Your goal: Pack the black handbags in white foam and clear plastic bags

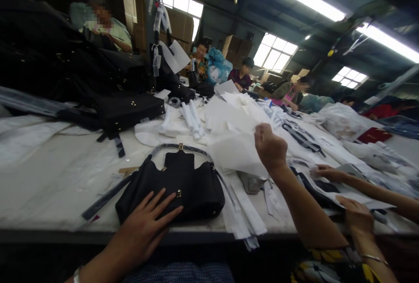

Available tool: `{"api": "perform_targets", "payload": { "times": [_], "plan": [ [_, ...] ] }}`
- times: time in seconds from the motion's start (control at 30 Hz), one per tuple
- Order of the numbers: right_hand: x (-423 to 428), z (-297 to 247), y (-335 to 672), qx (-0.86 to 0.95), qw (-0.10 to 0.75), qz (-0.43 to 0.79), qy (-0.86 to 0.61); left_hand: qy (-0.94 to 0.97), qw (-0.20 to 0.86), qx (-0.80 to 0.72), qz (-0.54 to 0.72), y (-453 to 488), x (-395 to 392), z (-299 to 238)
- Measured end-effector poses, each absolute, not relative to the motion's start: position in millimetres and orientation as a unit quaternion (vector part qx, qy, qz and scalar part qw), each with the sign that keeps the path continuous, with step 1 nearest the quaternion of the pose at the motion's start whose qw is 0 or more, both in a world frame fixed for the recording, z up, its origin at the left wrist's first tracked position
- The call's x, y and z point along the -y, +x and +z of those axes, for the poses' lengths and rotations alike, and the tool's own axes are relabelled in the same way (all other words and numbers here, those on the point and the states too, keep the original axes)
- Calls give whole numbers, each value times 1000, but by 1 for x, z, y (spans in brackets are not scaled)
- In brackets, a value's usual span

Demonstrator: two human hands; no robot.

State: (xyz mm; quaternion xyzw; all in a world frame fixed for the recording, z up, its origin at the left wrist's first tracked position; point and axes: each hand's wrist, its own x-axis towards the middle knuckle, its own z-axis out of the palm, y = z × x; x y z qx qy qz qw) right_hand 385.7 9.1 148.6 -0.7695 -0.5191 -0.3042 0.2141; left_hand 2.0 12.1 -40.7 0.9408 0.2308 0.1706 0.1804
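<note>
My left hand (149,222) lies flat with fingers spread on a black handbag (193,187) that rests near the table's front edge; its strap loops behind it. My right hand (270,147) is raised above the table in a fist. It pinches the edge of a thin white paper sheet (234,152), which hangs to the left of the hand over the bag's right side. More white sheets (229,112) are piled behind it.
A co-worker's two hands (355,213) rest on papers at the right. Black bags (127,108) are stacked at the back left, and rolled white paper (193,121) lies mid-table. Several people sit along the far side. White strips (245,217) hang over the front edge.
</note>
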Motion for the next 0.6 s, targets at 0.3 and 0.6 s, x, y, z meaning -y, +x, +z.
{"api": "perform_targets", "payload": {
  "times": [0.3,0.6],
  "plan": [
    [21,67,249,902,50,11,-428,912,265,-244,194,4,-7,-31],
    [8,52,253,910,-41,165,-378,932,178,-251,192,5,0,-27]
  ]
}}
